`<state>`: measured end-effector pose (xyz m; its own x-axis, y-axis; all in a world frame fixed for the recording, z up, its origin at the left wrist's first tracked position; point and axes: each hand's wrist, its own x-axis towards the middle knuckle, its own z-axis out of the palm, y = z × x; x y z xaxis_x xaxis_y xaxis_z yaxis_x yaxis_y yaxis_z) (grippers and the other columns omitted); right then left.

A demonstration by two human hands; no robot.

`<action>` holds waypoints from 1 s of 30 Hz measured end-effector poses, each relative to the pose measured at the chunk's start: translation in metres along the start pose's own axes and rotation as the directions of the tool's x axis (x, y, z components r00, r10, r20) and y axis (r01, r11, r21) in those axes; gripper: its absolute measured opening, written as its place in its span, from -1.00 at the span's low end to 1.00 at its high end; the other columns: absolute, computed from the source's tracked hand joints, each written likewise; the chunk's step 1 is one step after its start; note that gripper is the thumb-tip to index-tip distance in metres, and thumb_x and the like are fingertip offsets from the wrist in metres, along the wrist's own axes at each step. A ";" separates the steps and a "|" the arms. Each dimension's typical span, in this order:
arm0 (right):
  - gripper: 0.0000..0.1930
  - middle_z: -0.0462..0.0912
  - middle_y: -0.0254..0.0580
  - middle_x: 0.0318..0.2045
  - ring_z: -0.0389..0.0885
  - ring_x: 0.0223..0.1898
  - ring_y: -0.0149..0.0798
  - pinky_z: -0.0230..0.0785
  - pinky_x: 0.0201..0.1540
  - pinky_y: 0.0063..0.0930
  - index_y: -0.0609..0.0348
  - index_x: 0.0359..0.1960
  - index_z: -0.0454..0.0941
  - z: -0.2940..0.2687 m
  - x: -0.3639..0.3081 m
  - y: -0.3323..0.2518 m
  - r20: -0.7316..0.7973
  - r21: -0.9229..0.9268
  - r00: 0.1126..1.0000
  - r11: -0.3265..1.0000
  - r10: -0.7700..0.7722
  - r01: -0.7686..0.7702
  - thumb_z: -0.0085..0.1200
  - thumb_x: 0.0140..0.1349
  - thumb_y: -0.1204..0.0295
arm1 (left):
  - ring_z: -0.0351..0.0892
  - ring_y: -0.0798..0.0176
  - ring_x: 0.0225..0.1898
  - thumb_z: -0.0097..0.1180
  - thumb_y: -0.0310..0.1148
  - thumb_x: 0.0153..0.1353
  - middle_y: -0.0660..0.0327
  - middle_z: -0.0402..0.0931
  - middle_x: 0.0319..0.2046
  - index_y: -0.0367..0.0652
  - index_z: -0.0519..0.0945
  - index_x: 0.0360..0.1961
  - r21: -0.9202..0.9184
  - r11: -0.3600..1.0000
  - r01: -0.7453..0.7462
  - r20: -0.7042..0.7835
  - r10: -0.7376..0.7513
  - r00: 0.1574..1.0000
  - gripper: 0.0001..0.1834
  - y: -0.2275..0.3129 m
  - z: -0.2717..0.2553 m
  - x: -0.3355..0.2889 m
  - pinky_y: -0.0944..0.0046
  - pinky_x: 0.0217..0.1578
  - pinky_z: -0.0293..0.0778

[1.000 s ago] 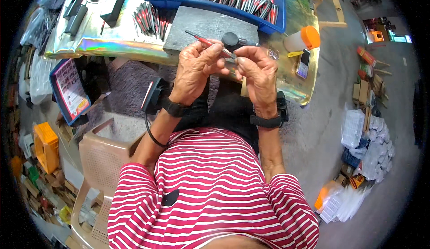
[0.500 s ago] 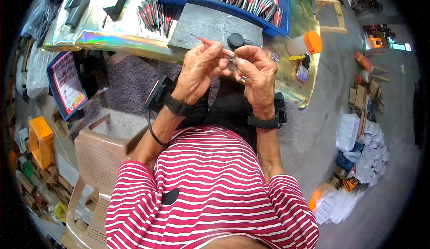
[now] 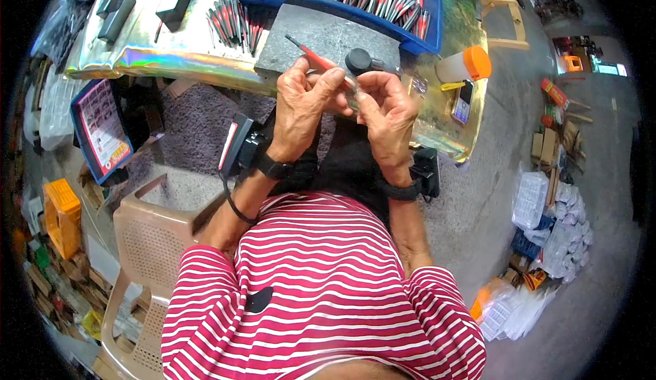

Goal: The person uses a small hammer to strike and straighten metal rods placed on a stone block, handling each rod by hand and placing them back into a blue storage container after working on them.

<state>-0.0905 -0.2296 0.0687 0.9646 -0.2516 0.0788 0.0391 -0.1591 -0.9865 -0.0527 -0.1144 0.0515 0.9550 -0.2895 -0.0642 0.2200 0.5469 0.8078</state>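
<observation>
Holding a slim red tool point(image 3: 316, 59) in the left hand point(image 3: 299, 110), clasped between thumb and fingers, with its dark tip jutting up and leftward beyond them, seen against the grey block point(image 3: 294, 24). Pinching its lower end in the right hand point(image 3: 389, 117), with fingers narrowly together; cannot make out the very end among them. Held near the worktop's point(image 3: 133, 42) edge

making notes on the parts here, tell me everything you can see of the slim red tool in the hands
The slim red tool has a thin dark shaft at its upper-left end and a smooth, plastic-looking red body. It slants down to the right, held between the left hand's thumb and fingers. The right hand meets its lower end, where fingers hide details.
</observation>
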 end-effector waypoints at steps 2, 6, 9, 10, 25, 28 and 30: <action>-0.89 0.43 -0.39 -0.52 0.36 -0.53 -0.61 0.23 -0.52 -0.76 0.27 -0.35 0.37 0.000 -0.002 0.004 -0.003 0.021 1.000 1.000 0.006 -0.006 -0.08 0.05 0.60 | 0.45 0.45 -0.61 0.04 -0.46 0.05 0.16 0.47 -0.53 -0.33 0.34 -0.33 0.022 1.000 -0.016 -0.002 0.016 1.000 -0.79 -0.001 0.001 0.001 0.45 -0.60 0.49; -0.89 0.42 -0.39 -0.52 0.36 -0.52 -0.61 0.23 -0.52 -0.75 0.28 -0.35 0.37 0.003 -0.004 0.015 -0.070 -0.004 0.996 0.999 -0.047 0.047 -0.07 0.04 0.61 | 0.44 0.44 -0.58 0.04 -0.45 0.05 0.17 0.47 -0.51 -0.33 0.40 -0.32 0.114 0.993 0.030 0.024 -0.033 0.999 -0.81 0.001 -0.003 0.003 0.43 -0.55 0.49; -0.90 0.42 -0.38 -0.53 0.36 -0.54 -0.61 0.23 -0.55 -0.75 0.28 -0.36 0.37 0.003 -0.002 0.021 -0.124 -0.041 0.991 0.998 -0.059 0.054 -0.06 0.05 0.60 | 0.44 0.43 -0.55 0.02 -0.44 0.06 0.18 0.48 -0.49 -0.30 0.42 -0.33 0.205 0.978 0.037 0.063 -0.051 0.997 -0.83 -0.003 -0.006 0.011 0.42 -0.51 0.48; -0.89 0.42 -0.36 -0.53 0.36 -0.56 -0.61 0.24 -0.57 -0.75 0.29 -0.36 0.36 0.004 0.000 0.023 -0.143 -0.005 0.989 1.000 -0.029 0.029 -0.06 0.05 0.59 | 0.44 0.44 -0.55 0.02 -0.45 0.06 0.20 0.48 -0.50 -0.29 0.43 -0.35 0.239 0.971 0.001 0.092 -0.023 0.995 -0.85 -0.004 -0.007 0.014 0.43 -0.51 0.47; -0.76 0.45 -0.08 -0.34 0.45 -0.49 -0.44 0.33 -0.59 -0.73 0.40 -0.23 0.27 -0.015 0.015 0.036 -0.156 0.284 0.983 0.958 0.093 -0.045 -0.14 0.01 0.62 | 0.31 0.54 -0.66 -0.03 -0.54 0.03 0.32 0.38 -0.70 -0.23 0.39 -0.48 0.484 0.854 -0.191 0.084 0.172 0.981 -0.97 -0.033 0.008 0.059 0.50 -0.66 0.26; -0.76 0.46 -0.09 -0.34 0.44 -0.49 -0.44 0.30 -0.61 -0.74 0.40 -0.23 0.28 -0.035 0.005 0.038 -0.186 0.237 0.976 0.969 0.110 -0.064 -0.14 0.02 0.62 | 0.34 0.52 -0.66 -0.02 -0.54 0.01 0.31 0.39 -0.68 -0.22 0.39 -0.48 0.482 0.860 -0.166 0.087 0.141 0.986 -0.97 -0.037 0.006 0.064 0.50 -0.66 0.27; -0.77 0.46 -0.10 -0.36 0.43 -0.50 -0.46 0.27 -0.63 -0.75 0.40 -0.23 0.28 -0.047 -0.002 0.043 -0.226 0.200 0.967 0.977 0.115 -0.069 -0.14 0.03 0.61 | 0.36 0.52 -0.65 -0.01 -0.53 0.01 0.31 0.41 -0.67 -0.21 0.40 -0.48 0.560 0.804 -0.198 0.111 0.164 0.980 -0.96 -0.040 0.005 0.067 0.50 -0.65 0.29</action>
<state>-0.1030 -0.2804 0.0329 0.8787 -0.4773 -0.0046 0.0234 0.0527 -0.9983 0.0012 -0.1596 0.0183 0.9501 -0.2814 0.1344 -0.1232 0.0571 0.9907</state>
